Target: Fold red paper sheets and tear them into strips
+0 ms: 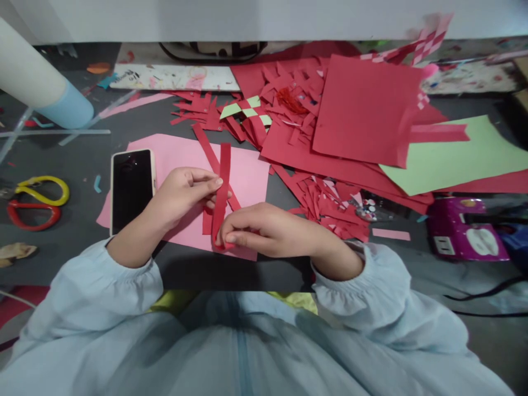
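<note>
Phone (132, 190), purple packet (460, 223), white-and-blue cylinder (45, 77).

Left hand (181, 192), right hand (270, 228), both holding red strip (224, 190)

A paper-craft workspace is shown; whether school or home cannot be told. At the dark desk (94, 159), a red paper strip (225, 160) is held over a pink paper sheet (175, 151); red paper scraps (325, 206) are heaped to the sheet's right, scissors (33, 205) are laid left of it, and a colour-spotted white board (177, 78) is set beyond it.
</note>
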### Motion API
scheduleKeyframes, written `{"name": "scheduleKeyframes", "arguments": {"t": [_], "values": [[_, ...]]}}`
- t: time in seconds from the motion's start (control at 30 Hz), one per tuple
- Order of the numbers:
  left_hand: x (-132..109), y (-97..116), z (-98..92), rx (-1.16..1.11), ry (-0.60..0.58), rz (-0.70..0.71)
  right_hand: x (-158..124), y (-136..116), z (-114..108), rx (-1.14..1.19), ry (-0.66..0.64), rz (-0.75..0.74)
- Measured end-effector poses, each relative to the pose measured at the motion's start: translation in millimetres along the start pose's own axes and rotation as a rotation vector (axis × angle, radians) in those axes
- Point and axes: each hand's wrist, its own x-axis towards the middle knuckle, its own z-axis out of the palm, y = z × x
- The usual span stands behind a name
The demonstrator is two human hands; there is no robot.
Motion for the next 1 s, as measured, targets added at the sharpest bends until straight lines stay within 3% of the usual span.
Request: {"name": "scheduleKeyframes", "arguments": {"t": [0.07, 0.13, 0.2, 0.37, 0.5, 0.6, 0.83, 1.0], "values": [[0, -1, 0.0, -0.005, 0.033, -0.015, 0, -1, 0, 0.051, -0.061, 0.014], [0, -1, -0.1, 0.011, 0.051, -0.019, 0, 0, 0, 0.113, -0.018, 0.010], [1, -2, 0.0, 0.048, 0.058, -0.010, 0, 1, 2, 0.165, 0.136, 0.022], [0, 0, 1.3, 0.208, 0.093, 0.023, 4, 9, 2, 0.079, 0.693, 0.124], [-2, 1, 2.4, 0.339, 0.073, 0.063, 8, 15, -1, -0.011, 0.934, 0.167], [-3, 0, 2.5, 0.403, 0.043, 0.098, 9, 16, -2, 0.004, 0.975, 0.145], [-3, -1, 2.6, 0.484, -0.021, 0.159, 12, 16, -1, 0.389, 0.885, 0.279], [-3, -1, 3.1, 0.484, -0.110, 0.179, 13, 16, -1, 0.343, 0.940, 0.282]]}}
